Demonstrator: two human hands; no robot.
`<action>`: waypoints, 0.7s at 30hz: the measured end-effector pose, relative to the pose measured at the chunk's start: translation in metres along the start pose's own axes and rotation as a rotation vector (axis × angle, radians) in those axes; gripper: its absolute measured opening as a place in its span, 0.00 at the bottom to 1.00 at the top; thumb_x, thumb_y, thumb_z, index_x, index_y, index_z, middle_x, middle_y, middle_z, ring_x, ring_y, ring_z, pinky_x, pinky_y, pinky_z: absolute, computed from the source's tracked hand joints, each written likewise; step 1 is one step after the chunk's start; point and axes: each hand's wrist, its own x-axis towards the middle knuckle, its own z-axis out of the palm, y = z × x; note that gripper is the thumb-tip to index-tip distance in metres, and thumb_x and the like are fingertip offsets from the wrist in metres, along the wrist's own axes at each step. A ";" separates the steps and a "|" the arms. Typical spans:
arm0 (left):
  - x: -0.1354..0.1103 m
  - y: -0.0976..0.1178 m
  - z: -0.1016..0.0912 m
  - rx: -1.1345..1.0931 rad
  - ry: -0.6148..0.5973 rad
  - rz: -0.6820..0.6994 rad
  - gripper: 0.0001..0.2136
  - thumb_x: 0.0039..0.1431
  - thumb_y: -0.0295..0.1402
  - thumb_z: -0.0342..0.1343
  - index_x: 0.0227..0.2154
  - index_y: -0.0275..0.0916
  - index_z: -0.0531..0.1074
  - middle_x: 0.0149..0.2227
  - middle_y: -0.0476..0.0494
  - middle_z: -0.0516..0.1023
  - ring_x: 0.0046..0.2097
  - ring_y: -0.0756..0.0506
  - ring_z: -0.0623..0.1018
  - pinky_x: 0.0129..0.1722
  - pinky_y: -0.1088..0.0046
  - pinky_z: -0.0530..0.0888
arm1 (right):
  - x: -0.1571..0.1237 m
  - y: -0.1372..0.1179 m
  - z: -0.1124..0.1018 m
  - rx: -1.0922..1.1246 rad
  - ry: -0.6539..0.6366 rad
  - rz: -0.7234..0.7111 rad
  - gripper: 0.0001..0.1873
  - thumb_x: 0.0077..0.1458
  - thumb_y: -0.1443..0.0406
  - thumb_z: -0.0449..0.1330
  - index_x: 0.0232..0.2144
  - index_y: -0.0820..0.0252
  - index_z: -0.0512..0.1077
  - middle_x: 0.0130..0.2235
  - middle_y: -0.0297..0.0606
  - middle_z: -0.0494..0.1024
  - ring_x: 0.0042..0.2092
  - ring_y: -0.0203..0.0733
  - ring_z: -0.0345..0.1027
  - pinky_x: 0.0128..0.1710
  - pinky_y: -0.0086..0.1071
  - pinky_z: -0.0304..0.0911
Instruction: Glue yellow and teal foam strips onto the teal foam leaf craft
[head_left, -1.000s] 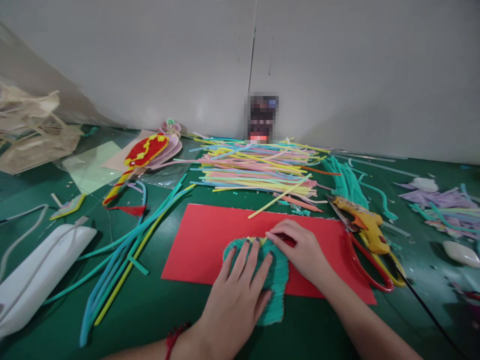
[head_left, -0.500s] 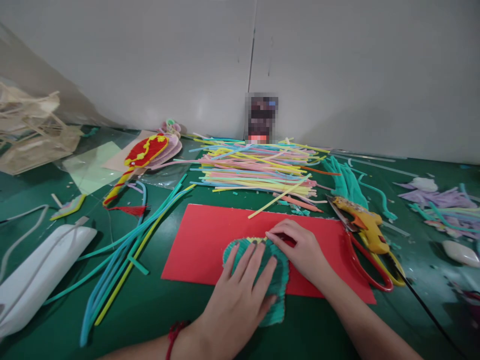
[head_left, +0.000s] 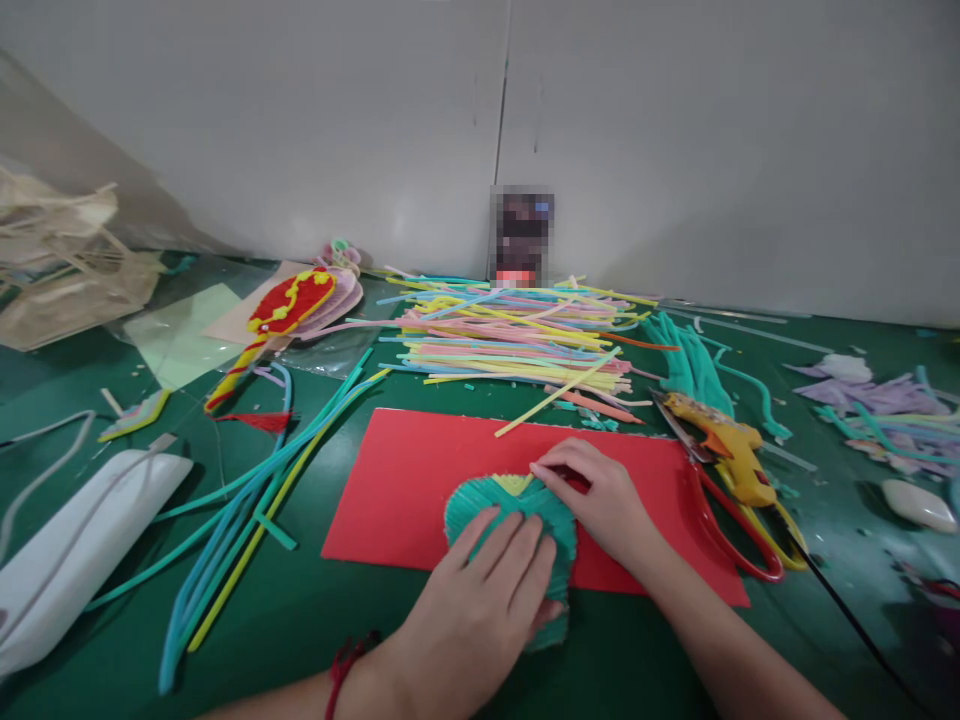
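Green piece (head_left: 466, 497) lies toward six o'clock on the red card (head_left: 397, 480), overhanging its near edge. Left hand (head_left: 480, 595), in from seven o'clock, lies palm down across it, fingers unclenched. Right hand (head_left: 600, 490), from four o'clock, bends to the yellow patch (head_left: 513, 483), fingertips together; what they grasp I cannot tell.

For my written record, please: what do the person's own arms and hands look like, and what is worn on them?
The left forearm and right forearm are bare where they show, with no sleeves in view. The left hand and right hand wear no gloves. A red bracelet circles the left wrist; none shows on the right.
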 end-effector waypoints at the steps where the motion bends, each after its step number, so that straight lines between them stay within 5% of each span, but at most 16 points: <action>1: -0.001 0.000 0.002 0.046 -0.017 -0.043 0.17 0.67 0.38 0.42 0.47 0.35 0.70 0.47 0.42 0.77 0.50 0.44 0.73 0.55 0.65 0.61 | 0.000 0.000 0.000 0.001 0.003 0.000 0.08 0.57 0.62 0.58 0.28 0.57 0.73 0.31 0.37 0.77 0.34 0.38 0.71 0.33 0.29 0.68; 14: -0.003 0.002 0.000 0.152 -0.056 -0.138 0.21 0.66 0.42 0.41 0.50 0.34 0.70 0.51 0.42 0.76 0.53 0.43 0.72 0.60 0.63 0.56 | 0.000 -0.002 0.000 0.011 0.013 0.012 0.11 0.58 0.58 0.57 0.28 0.56 0.73 0.30 0.38 0.76 0.33 0.39 0.71 0.33 0.31 0.68; 21: -0.006 0.003 0.000 0.149 -0.088 -0.100 0.20 0.67 0.40 0.42 0.51 0.31 0.69 0.50 0.38 0.76 0.52 0.41 0.74 0.56 0.62 0.61 | 0.001 -0.001 0.000 0.006 0.001 -0.002 0.10 0.57 0.60 0.57 0.28 0.57 0.73 0.31 0.38 0.77 0.34 0.39 0.72 0.33 0.30 0.68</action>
